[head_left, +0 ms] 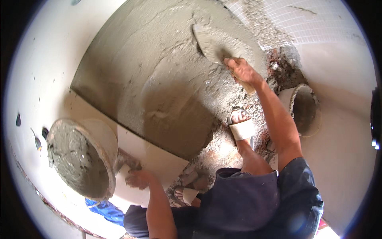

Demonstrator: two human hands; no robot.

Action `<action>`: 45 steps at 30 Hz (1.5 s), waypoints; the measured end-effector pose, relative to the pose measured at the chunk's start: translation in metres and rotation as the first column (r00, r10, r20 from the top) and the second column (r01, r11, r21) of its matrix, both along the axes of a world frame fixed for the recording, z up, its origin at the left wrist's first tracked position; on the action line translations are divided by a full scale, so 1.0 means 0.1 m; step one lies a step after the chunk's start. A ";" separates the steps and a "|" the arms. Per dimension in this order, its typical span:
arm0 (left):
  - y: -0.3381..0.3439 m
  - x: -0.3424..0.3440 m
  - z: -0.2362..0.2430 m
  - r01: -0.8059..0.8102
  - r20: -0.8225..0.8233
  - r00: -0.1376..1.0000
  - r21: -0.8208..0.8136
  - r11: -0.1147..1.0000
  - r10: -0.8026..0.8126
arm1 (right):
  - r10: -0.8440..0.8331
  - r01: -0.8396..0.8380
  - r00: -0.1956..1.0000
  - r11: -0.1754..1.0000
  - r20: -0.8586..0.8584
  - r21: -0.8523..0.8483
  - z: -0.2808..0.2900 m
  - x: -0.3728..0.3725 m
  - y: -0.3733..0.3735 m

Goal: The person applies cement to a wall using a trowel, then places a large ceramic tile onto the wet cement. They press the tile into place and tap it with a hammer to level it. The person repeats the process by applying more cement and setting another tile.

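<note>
My right hand (243, 71) is wrapped round the wooden handle of a trowel (209, 44). The flat, rounded blade lies against wet grey mortar (159, 59), spread in a broad layer with smooth and rough patches. Low on the left, my left hand (140, 178) is closed beside a bucket (112, 171). A blurred, pale object (124, 172) shows at its fingers; I cannot make out what it is. Wet mortar (75, 155) fills much of that bucket, which stands tilted in view.
A pale tile (155, 153) borders the mortar layer. To the right is a second bucket (304, 111), with rubble (284, 67) near it. White mesh (302, 24) lies at the upper right. My sandalled foot (241, 123) stands on rough ground; blue plastic (105, 211) lies lower left.
</note>
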State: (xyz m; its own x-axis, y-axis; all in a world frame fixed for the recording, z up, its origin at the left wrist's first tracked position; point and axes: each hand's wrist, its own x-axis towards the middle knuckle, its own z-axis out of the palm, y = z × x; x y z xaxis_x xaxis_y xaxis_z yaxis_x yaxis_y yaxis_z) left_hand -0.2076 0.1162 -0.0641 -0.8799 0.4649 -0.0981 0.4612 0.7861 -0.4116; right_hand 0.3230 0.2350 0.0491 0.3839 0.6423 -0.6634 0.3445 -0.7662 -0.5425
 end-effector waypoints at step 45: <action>0.02 0.18 0.21 -0.052 0.164 0.986 0.192 0.980 0.020 | 0.509 -0.558 0.483 0.806 0.713 -0.197 0.07 -0.36 2.37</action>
State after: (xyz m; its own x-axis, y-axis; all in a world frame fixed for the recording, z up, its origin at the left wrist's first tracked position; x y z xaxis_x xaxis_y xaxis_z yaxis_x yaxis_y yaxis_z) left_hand -0.1895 0.1186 -0.0434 -0.8767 0.4570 -0.1503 0.4784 0.8612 -0.1718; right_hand 0.2873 0.4715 0.0560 0.2747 0.9136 -0.2997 0.9599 -0.2785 0.0310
